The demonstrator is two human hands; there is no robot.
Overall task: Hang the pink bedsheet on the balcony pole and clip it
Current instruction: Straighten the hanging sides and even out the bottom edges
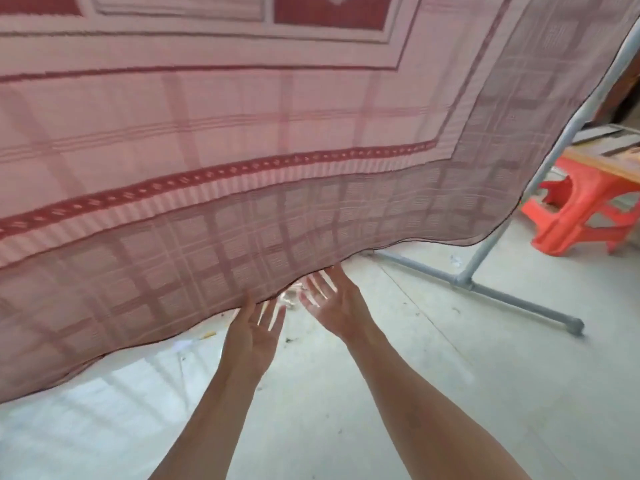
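I have the bedsheet (242, 150) hanging in front of me, filling most of the view, its lower hem sagging in a wavy line above the floor (415, 358). The pole it hangs from is out of frame at the top, so I cannot tell how evenly it is draped or whether any clip is on it yet. Both of my hands are released, fingers straight and spread, palms turned up under the hem: the left hand (254, 327) has its fingertips touching or just tucked behind the cloth edge, and the right hand (330, 296) sits just beside it, fingertips at the hem, gripping nothing. I judge the sheet to be thin and light; light comes through it and the weave of the back layer shows faintly, and the hem bellies out loosely. It is soft with no stiffness at all, so it will fold and slide wherever I push it, and on a smooth pole it could creep to one side if I tug unevenly. The best hold, I think, is a pinch on the dark-stitched hem itself, hands spread well apart, pulling down gently to flatten the drape. To the right the grey stand (485, 282) rises from its foot on the floor, near the sheet's corner, with a red stool (581, 216) beyond it.
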